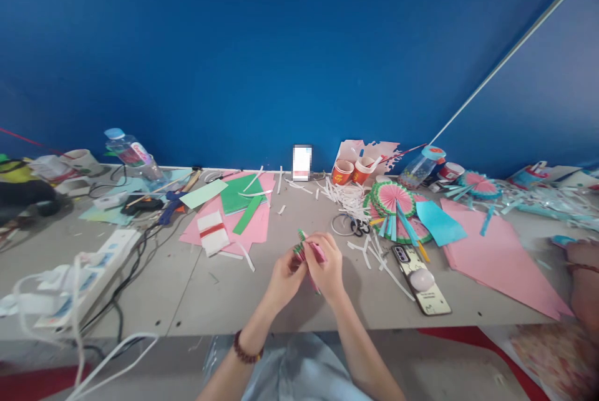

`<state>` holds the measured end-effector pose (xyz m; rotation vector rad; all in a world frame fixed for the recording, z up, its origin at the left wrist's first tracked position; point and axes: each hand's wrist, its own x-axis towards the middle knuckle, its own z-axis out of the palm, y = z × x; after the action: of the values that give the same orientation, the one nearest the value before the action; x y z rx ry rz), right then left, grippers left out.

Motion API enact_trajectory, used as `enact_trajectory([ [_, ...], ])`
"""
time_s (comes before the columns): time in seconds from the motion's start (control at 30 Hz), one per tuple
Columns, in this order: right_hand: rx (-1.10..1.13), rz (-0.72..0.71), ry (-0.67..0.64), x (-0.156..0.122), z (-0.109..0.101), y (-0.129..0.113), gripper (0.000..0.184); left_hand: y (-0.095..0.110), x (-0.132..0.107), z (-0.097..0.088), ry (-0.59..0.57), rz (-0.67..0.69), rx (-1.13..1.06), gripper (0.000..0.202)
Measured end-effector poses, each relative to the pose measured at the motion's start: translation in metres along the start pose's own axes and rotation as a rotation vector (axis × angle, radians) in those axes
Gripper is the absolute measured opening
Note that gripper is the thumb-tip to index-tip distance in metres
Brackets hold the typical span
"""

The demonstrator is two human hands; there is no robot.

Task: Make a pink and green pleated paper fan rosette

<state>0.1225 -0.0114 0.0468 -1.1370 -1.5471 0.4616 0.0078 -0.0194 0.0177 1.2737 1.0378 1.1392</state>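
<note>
Both my hands meet over the grey table (224,295), just in front of me. My left hand (284,277) and my right hand (327,270) are closed together on a small folded paper strip (305,249), pleated in pink and green. Its top end sticks up above my fingers. A bead bracelet sits on my left wrist. Finished round pleated paper fans (392,201) in pink and green lie to the right of my hands.
Pink and green paper sheets (234,214) lie left of centre, a large pink sheet (500,257) at right. A phone (422,280), scissors (358,225), paper cups (352,171), a glue gun (143,204), a power strip (88,276), a water bottle (133,154) and white scraps surround them. Another person's hand (583,264) shows at the right edge.
</note>
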Motion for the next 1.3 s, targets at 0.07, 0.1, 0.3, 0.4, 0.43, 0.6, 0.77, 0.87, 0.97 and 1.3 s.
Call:
enact_trajectory([
  [0.07,0.026,0.019,-0.017,0.002,-0.001,0.001,0.011,0.002,0.001,-0.001,0.018,-0.008,-0.011,0.021],
  [0.1,0.041,0.037,-0.022,0.002,-0.002,0.003,0.012,0.004,0.002,-0.002,0.03,-0.017,-0.026,0.023],
  [0.3,0.214,0.333,-0.018,0.001,-0.005,0.032,0.031,0.018,0.006,-0.012,0.135,-0.173,-0.239,0.031],
  [0.4,0.445,0.608,-0.153,-0.001,-0.007,0.045,0.037,0.022,0.01,-0.019,0.157,-0.246,-0.297,0.037],
  [0.43,0.527,0.684,-0.21,-0.002,-0.007,0.048,0.038,0.023,0.012,-0.022,0.161,-0.26,-0.291,0.038],
  [0.6,0.692,0.715,-0.248,0.001,-0.006,0.054,0.042,0.019,0.03,-0.033,0.121,-0.258,-0.186,0.039],
  [0.77,0.477,0.593,-0.195,0.015,0.002,0.066,0.031,0.006,0.057,-0.043,0.152,-0.103,0.027,0.035],
  [0.87,0.395,0.567,-0.251,0.026,0.006,0.073,0.029,0.0,0.074,-0.048,0.105,-0.093,0.08,0.034],
  [0.97,0.326,0.545,-0.297,0.038,0.011,0.078,0.028,-0.001,0.087,-0.048,0.129,-0.129,0.084,0.037],
  [1.3,0.443,0.438,-0.369,0.04,0.034,0.085,0.024,-0.013,0.096,-0.041,0.235,-0.077,-0.033,0.032],
])
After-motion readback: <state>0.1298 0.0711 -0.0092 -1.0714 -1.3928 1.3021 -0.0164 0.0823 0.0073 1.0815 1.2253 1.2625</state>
